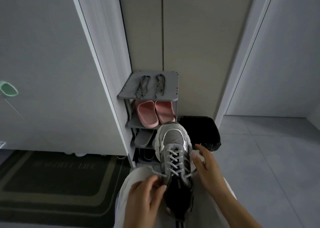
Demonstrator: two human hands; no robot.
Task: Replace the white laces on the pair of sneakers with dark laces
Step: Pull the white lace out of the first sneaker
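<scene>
Background: shoe rack (170, 82) ahead bore dark laces (142, 87); black bin (207, 129) beside it.
Left hand (143, 198): you pinched the sneaker's (173, 137) white lace (173, 160).
Right hand (206, 165): your fingers spread, empty.

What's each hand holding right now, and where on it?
Left hand pinches the white lace near its loose end, by the top eyelets of the sneaker. Right hand is open beside the sneaker, holding nothing.

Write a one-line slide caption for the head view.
Left hand pinches a white lace on the grey sneaker; dark laces lie on the rack.
</scene>
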